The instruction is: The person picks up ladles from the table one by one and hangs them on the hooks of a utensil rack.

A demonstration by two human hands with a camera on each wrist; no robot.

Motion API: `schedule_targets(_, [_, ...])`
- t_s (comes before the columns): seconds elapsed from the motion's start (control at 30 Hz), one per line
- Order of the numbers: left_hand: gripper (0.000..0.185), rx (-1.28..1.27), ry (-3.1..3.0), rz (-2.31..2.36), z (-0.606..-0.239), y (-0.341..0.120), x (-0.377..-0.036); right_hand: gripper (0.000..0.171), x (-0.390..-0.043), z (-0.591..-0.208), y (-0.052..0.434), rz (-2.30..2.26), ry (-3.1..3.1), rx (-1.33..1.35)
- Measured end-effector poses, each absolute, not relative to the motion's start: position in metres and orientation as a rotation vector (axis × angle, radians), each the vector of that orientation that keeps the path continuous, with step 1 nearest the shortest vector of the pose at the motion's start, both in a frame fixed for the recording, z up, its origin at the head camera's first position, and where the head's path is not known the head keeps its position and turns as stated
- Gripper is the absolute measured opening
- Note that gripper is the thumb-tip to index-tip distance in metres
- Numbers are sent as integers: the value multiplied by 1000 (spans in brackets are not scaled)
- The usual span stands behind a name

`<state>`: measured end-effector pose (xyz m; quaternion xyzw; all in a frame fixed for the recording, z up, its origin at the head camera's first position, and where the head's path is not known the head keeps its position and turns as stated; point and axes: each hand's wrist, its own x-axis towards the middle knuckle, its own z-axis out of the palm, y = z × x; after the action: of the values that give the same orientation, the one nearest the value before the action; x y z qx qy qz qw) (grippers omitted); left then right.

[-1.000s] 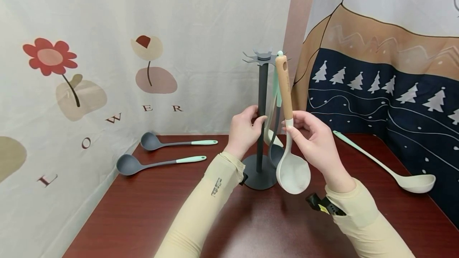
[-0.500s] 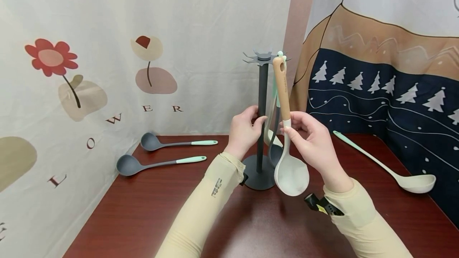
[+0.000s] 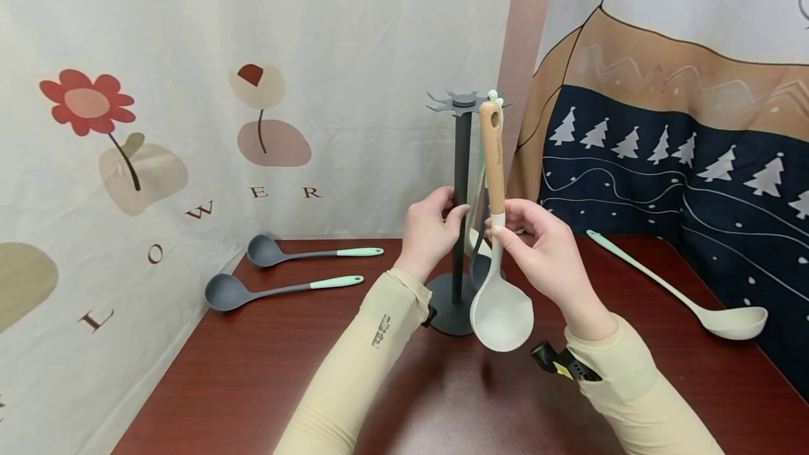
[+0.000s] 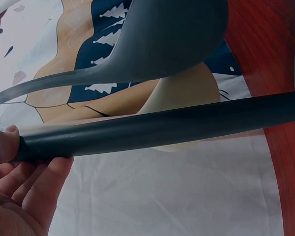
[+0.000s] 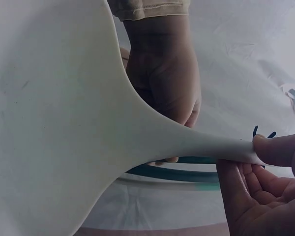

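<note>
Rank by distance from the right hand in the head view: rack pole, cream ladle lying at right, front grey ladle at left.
From the right hand:
1. Rack pole, just left of it, gripped by the left hand.
2. Cream ladle, lying on the table's right side.
3. Front grey ladle, far left on the table.

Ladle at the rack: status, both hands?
Left hand grips rack pole. Right hand pinches white ladle at its neck, wooden handle up beside the hooks, not hung. Hanging utensils crowd that side.

The white ladle and right hand hide the ladles hanging on the rack.
</note>
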<state>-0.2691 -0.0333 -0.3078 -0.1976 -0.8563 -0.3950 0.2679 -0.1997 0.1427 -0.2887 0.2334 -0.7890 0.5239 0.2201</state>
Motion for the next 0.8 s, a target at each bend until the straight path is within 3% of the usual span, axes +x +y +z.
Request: schedule_targets(0.8, [17, -547, -2302, -1062, -308, -35, -272, 29, -204, -295, 130, 1533, -2153, 665])
